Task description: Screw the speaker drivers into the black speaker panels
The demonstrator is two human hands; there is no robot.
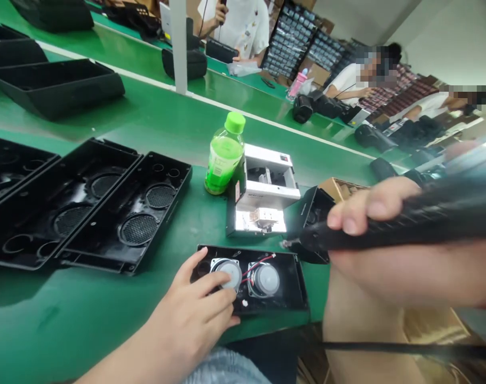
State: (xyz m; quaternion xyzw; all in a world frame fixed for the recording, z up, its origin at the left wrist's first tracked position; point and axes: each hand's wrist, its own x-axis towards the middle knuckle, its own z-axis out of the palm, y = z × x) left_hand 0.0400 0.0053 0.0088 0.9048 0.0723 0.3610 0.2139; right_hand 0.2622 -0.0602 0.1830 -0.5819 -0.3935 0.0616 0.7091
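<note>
My left hand grips a black plastic speaker box half lying open side up on the green bench. One finger reaches its far left corner, and others rest over the left round speaker driver. Beside that driver sits a second one, with red and black wires running between them. My right hand is wrapped round a black electric screwdriver, blurred by motion. Its tip points left, just above the far edge of the box and close to a white screw feeder.
A green-capped bottle stands against the feeder's left side. Several empty black speaker shells lie to the left, with more behind. A small open carton is right of the feeder. A white post rises behind; co-workers sit across.
</note>
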